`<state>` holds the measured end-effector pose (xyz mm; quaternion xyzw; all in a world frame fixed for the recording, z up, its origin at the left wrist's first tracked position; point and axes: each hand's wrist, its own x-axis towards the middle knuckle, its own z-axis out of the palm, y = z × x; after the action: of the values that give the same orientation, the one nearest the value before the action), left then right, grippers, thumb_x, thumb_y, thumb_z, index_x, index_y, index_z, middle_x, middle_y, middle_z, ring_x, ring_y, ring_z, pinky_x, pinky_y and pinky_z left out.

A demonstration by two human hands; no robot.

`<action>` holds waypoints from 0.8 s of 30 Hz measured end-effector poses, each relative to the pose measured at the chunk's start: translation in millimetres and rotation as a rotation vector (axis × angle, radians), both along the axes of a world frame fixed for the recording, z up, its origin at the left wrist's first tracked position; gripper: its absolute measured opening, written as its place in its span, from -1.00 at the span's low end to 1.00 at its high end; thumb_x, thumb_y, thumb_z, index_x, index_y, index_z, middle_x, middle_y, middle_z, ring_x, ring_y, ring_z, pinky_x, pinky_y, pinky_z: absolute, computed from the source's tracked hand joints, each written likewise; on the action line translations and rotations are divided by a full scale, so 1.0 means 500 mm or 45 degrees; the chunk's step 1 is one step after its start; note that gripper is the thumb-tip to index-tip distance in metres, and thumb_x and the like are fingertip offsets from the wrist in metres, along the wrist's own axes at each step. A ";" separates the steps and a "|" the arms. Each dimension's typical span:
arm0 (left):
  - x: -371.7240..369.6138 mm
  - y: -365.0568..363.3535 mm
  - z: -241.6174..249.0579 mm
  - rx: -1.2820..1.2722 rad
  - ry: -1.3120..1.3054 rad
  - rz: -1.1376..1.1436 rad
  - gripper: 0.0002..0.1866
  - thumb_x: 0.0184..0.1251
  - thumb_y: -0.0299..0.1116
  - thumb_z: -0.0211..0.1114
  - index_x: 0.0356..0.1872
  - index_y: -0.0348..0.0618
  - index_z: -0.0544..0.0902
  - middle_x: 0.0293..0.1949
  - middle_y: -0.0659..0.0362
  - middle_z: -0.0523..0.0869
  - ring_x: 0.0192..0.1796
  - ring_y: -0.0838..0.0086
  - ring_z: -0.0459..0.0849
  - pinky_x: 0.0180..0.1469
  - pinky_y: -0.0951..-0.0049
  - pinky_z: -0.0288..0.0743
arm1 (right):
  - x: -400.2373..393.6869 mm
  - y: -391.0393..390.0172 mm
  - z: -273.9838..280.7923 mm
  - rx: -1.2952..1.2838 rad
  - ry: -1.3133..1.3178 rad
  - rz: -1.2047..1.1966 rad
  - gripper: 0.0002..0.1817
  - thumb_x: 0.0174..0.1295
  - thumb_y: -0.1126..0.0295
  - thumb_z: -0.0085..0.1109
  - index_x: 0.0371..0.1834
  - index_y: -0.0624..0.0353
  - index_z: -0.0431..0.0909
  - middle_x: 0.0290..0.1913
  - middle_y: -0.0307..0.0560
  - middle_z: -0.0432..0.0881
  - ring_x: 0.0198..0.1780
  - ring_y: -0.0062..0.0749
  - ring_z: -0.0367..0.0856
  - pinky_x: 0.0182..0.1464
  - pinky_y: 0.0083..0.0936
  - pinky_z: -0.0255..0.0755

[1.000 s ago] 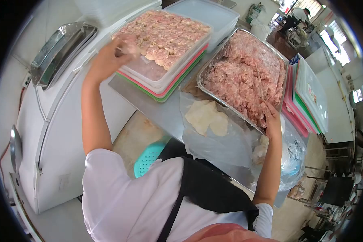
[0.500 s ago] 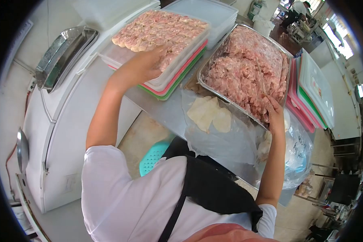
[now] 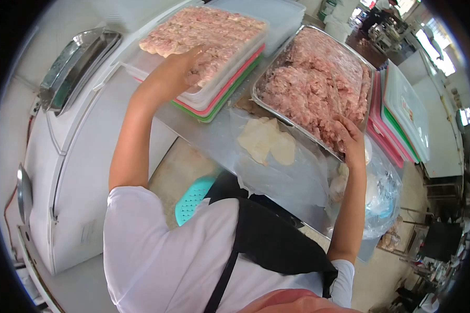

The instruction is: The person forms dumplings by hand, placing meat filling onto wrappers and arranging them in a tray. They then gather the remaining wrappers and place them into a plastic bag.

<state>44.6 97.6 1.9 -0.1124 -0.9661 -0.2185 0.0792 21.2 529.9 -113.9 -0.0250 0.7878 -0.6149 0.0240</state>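
Silvery metal pans [image 3: 77, 70], nested and tilted, rest on top of the white freezer [image 3: 91, 172] at the far left. To their right, a clear plastic tray [image 3: 136, 60] tops a stack with a pink tray [image 3: 222, 96] and a green tray [image 3: 201, 118] under it. Rows of raw meat portions [image 3: 203, 31] cover most of the clear tray, leaving its near left corner bare. The left hand [image 3: 178, 75] reaches over this tray's near side, fingers bent down among the portions; whether they pinch one cannot be told, as the tips are hidden.

Turquoise and perforated, a plastic seat [image 3: 194, 201] shows below the edge of the metal table [image 3: 203, 136]. Pale, thin wrappers [image 3: 266, 141] lie overlapping on a plastic sheet [image 3: 277, 177], just in front of a metal tray [image 3: 257, 96] heaped with pink minced meat [image 3: 313, 78]. The right hand [image 3: 350, 140] is at that tray's near right corner, its fingers curled into the mince, the thumb side partly hidden; how tightly they close cannot be told.

Nearer the body, a clear plastic bag [image 3: 384, 203] sits beside the right forearm. Pink, green and clear lids [image 3: 408, 115] lean in a stack right of the mince.
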 end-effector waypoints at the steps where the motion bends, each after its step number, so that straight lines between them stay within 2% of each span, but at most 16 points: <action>1: 0.001 0.009 0.003 0.034 -0.039 0.006 -0.34 0.19 -0.47 0.22 0.38 -0.10 0.30 0.00 -0.16 0.64 0.00 -0.01 0.61 0.03 0.19 0.48 | 0.000 -0.001 0.001 0.060 0.033 0.026 -0.70 0.34 0.31 0.16 0.04 0.24 0.62 -0.20 -0.33 0.64 -0.21 -0.70 0.48 -0.16 -0.71 0.35; 3: 0.020 0.023 0.024 0.102 -0.109 0.022 -0.40 0.22 -0.45 0.20 0.34 -0.12 0.36 -0.01 -0.14 0.65 -0.01 -0.01 0.61 0.02 0.18 0.48 | 0.003 -0.005 0.014 0.154 -0.020 0.059 -0.70 0.34 0.31 0.16 0.05 0.23 0.62 -0.22 -0.33 0.63 -0.23 -0.69 0.49 -0.19 -0.67 0.37; 5: 0.036 0.013 0.024 0.013 0.068 0.145 -0.50 0.25 -0.43 0.20 0.26 -0.16 0.44 -0.04 -0.11 0.66 -0.03 0.02 0.63 0.00 0.19 0.48 | 0.005 -0.010 0.039 0.212 -0.191 0.065 -0.70 0.34 0.30 0.16 0.05 0.22 0.62 -0.23 -0.33 0.63 -0.23 -0.66 0.50 -0.19 -0.61 0.39; 6: 0.042 0.009 0.021 -0.029 0.160 0.209 -0.54 0.26 -0.42 0.19 0.22 -0.18 0.48 -0.05 -0.09 0.66 -0.03 0.04 0.63 -0.01 0.19 0.49 | -0.009 0.007 0.020 0.299 -0.110 0.149 -0.71 0.33 0.32 0.16 0.02 0.22 0.63 -0.25 -0.18 0.67 -0.27 -0.43 0.60 -0.20 -0.43 0.44; 9: 0.062 0.081 0.008 0.416 0.354 -0.011 -0.68 0.30 -0.41 0.17 0.06 -0.20 0.57 -0.06 -0.02 0.68 -0.03 0.08 0.64 -0.02 0.21 0.51 | -0.020 -0.023 0.059 0.902 0.630 0.266 -0.72 0.28 0.38 0.16 0.00 0.26 0.63 -0.30 0.02 0.66 -0.36 -0.15 0.61 -0.25 -0.31 0.44; 10: 0.050 0.103 -0.023 0.528 0.363 -0.331 -0.67 0.27 -0.42 0.21 0.06 -0.17 0.58 -0.04 0.02 0.68 -0.02 0.11 0.65 0.01 0.24 0.51 | -0.029 -0.037 0.076 0.935 0.643 0.281 -0.74 0.25 0.37 0.16 -0.10 0.30 0.64 -0.29 0.15 0.62 -0.32 0.04 0.61 -0.23 -0.21 0.46; 11: 0.037 0.131 -0.074 0.633 0.372 -0.651 -0.66 0.24 -0.44 0.24 0.06 -0.14 0.59 -0.02 0.06 0.69 -0.01 0.14 0.66 0.04 0.28 0.51 | -0.035 -0.056 0.090 1.085 0.680 0.259 -0.76 0.26 0.33 0.14 -0.17 0.29 0.65 -0.29 0.13 0.63 -0.33 0.02 0.63 -0.24 -0.20 0.47; 13: 0.035 0.211 -0.172 0.617 0.072 -0.836 -0.69 0.18 -0.45 0.29 -0.02 -0.17 0.61 0.00 0.09 0.65 0.04 0.17 0.62 0.11 0.24 0.47 | -0.044 -0.103 0.106 1.380 0.756 0.222 -0.73 0.28 0.27 0.11 -0.30 0.27 0.66 -0.30 0.11 0.65 -0.33 -0.01 0.65 -0.28 -0.19 0.50; 15: 0.014 0.284 -0.263 0.457 -0.104 -1.026 -0.68 0.13 -0.42 0.33 -0.04 -0.14 0.62 -0.05 0.09 0.62 0.04 0.17 0.58 0.15 0.22 0.44 | -0.051 -0.142 0.084 1.690 0.729 0.261 -0.71 0.32 0.22 0.07 -0.36 0.21 0.62 -0.37 0.07 0.64 -0.30 -0.02 0.64 -0.28 -0.16 0.50; 16: 0.009 0.301 -0.295 0.355 -0.057 -1.025 -0.68 0.13 -0.41 0.33 -0.05 -0.13 0.62 -0.06 0.09 0.61 0.04 0.16 0.57 0.14 0.22 0.44 | -0.054 -0.161 0.076 1.843 0.712 0.284 -0.70 0.34 0.19 0.05 -0.39 0.18 0.61 -0.40 0.05 0.63 -0.28 -0.02 0.64 -0.29 -0.14 0.49; 18: 0.006 0.321 -0.333 0.152 0.033 -1.020 -0.70 0.11 -0.40 0.33 -0.08 -0.11 0.63 -0.09 0.07 0.60 0.02 0.15 0.56 0.13 0.20 0.44 | -0.041 -0.199 0.080 1.794 0.728 0.326 -0.68 0.34 0.16 0.03 -0.46 0.13 0.57 -0.47 0.03 0.62 -0.34 -0.03 0.64 -0.31 -0.15 0.50; 22: -0.008 0.328 -0.356 0.226 0.104 -1.036 -0.78 0.14 -0.34 0.31 -0.17 -0.12 0.66 -0.14 0.10 0.62 0.02 0.17 0.57 0.09 0.22 0.46 | -0.030 -0.219 0.055 1.782 0.718 0.445 -0.66 0.33 0.16 0.04 -0.47 0.16 0.58 -0.55 0.09 0.59 -0.43 -0.01 0.63 -0.32 -0.15 0.49; 24: -0.014 0.327 -0.352 0.197 0.078 -1.033 -0.81 0.17 -0.33 0.30 -0.22 -0.16 0.66 -0.19 0.10 0.64 -0.03 0.18 0.59 0.06 0.22 0.48 | -0.024 -0.218 0.065 1.557 0.604 0.432 -0.68 0.31 0.19 0.06 -0.46 0.20 0.59 -0.52 0.14 0.59 -0.42 0.01 0.63 -0.32 -0.14 0.48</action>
<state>37.8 260.9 -174.2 -0.4844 -0.8212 -0.3007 0.0237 9.0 421.0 -81.2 -0.2646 0.9631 -0.0241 -0.0434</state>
